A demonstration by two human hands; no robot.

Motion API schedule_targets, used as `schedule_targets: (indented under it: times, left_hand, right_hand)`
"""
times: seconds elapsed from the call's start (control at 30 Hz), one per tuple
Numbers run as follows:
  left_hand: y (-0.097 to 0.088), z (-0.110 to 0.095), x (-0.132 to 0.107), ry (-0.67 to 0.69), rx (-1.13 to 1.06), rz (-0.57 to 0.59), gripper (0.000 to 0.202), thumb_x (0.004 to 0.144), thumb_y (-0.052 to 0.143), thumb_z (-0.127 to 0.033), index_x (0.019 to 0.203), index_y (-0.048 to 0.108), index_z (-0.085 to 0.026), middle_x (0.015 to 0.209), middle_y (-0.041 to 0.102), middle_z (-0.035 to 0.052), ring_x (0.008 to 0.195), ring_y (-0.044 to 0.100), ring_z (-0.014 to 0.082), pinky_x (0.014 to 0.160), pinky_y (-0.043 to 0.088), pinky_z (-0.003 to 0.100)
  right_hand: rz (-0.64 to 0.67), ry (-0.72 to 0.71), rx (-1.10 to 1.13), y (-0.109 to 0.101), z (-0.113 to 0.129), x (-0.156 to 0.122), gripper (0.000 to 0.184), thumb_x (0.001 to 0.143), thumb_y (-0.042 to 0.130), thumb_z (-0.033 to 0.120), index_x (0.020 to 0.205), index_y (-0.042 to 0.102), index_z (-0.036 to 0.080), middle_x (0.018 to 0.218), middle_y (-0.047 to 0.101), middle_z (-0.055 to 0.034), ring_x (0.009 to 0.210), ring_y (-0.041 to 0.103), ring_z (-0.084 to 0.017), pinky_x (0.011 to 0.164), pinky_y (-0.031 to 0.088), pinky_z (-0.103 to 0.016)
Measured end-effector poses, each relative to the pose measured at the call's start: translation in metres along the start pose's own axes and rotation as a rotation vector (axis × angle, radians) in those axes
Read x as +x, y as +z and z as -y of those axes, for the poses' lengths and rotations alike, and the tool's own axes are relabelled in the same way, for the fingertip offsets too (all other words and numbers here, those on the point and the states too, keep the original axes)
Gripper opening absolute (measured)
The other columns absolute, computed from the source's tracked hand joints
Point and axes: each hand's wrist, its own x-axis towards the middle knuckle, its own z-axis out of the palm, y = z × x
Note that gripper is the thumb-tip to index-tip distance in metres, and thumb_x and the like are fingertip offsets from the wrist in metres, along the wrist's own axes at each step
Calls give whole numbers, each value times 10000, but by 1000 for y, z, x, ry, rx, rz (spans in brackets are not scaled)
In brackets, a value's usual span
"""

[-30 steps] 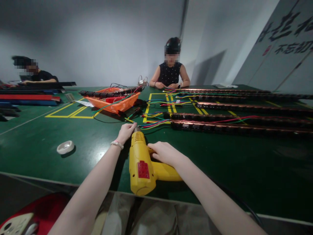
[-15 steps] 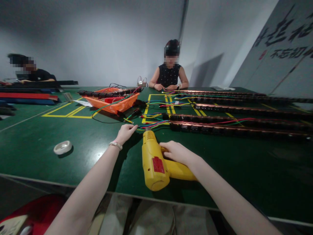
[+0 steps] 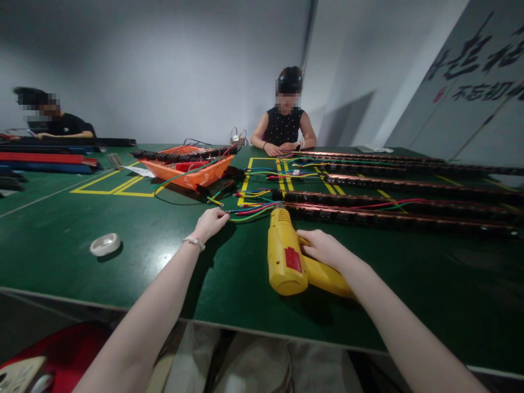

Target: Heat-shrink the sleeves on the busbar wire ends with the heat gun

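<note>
My right hand (image 3: 323, 248) is closed around the handle of a yellow heat gun (image 3: 284, 251) with a red label. Its nozzle points away from me, at the near end of a long black bar with copper strips (image 3: 352, 217). Coloured wires (image 3: 254, 212) in blue, red, green and yellow run left from that bar. At their tips my left hand (image 3: 212, 222) is closed in a pinch on the wire ends; the fingertips partly hide them.
An orange basket (image 3: 186, 176) holding a dark wired bar stands beyond my left hand. More wired bars (image 3: 409, 187) lie to the right. A white ring-shaped object (image 3: 105, 245) rests at left. A person (image 3: 284, 123) sits opposite, another (image 3: 65, 123) at far left.
The heat gun in my right hand has moved right and slightly away, from the wires to the end of the bar. My left hand has stayed nearly in place.
</note>
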Motion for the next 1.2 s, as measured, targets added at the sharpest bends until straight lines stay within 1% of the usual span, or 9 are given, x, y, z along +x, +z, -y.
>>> schedule_targets:
  times: [0.17, 0.33, 0.47, 0.7, 0.83, 0.97, 1.03, 1.13, 1.2]
  left_hand:
    - [1, -3, 0, -59, -43, -57, 418, 796, 418, -479, 532, 538, -179, 683, 567, 33, 620, 475, 155, 552, 277, 261]
    - [1, -6, 1, -171, -92, -99, 426, 792, 421, -523, 608, 593, -180, 613, 565, 21, 610, 487, 162, 544, 270, 258]
    - [2, -5, 2, -176, -154, -153, 460, 798, 411, -541, 588, 579, -168, 563, 533, 6, 576, 461, 144, 539, 270, 247]
    - [5, -1, 2, -130, -172, -178, 498, 835, 382, -549, 536, 501, -169, 509, 475, -11, 545, 442, 129, 563, 303, 242]
    - [2, -4, -2, -96, -81, -156, 485, 861, 359, -531, 586, 543, -176, 601, 546, 4, 596, 487, 138, 567, 310, 246]
    - [-2, -7, -3, 18, 52, -109, 464, 887, 332, -500, 724, 639, -192, 838, 617, 39, 749, 549, 163, 591, 336, 247]
    - [-2, -6, -2, 52, 72, -66, 473, 897, 318, -494, 765, 660, -195, 867, 623, 51, 777, 562, 174, 618, 362, 251]
    - [1, -4, -1, 66, 45, -30, 413, 898, 354, -449, 844, 683, -204, 921, 651, 59, 842, 582, 189, 684, 397, 255]
    - [2, -4, 0, 24, 30, -19, 318, 878, 417, -396, 934, 687, -236, 948, 669, 46, 873, 594, 196, 695, 404, 254]
  right_hand:
    - [-23, 29, 16, 0, -6, 0, 342, 808, 471, 172, 1128, 582, 215, 1092, 647, -89, 964, 612, -238, 777, 441, -314]
    - [17, -77, 107, 6, 4, 0, 285, 826, 462, 185, 1074, 603, 180, 1066, 660, -70, 944, 620, -190, 776, 455, -261]
    - [58, -183, 121, 18, 26, 5, 270, 777, 482, 142, 1006, 620, 178, 1025, 671, -49, 941, 619, -177, 784, 443, -245]
    - [39, -273, -10, 32, 77, 20, 186, 744, 513, 207, 904, 607, 200, 899, 665, -54, 823, 627, -205, 622, 378, -240]
    - [3, -299, -89, 32, 89, 23, 169, 737, 515, 220, 877, 606, 199, 882, 662, -65, 820, 627, -220, 612, 351, -252]
    - [-7, -318, -126, 30, 87, 21, 167, 752, 510, 235, 887, 602, 202, 883, 667, -63, 814, 631, -217, 600, 347, -248]
    - [-3, -332, -133, 30, 86, 21, 163, 755, 510, 236, 885, 602, 201, 890, 671, -63, 815, 634, -216, 598, 348, -246]
    - [5, -349, -137, 30, 85, 23, 169, 755, 510, 237, 888, 608, 197, 902, 677, -70, 828, 635, -219, 609, 353, -251]
    - [12, -355, -136, 30, 86, 24, 179, 750, 511, 239, 890, 615, 196, 911, 680, -74, 836, 635, -222, 620, 357, -254]
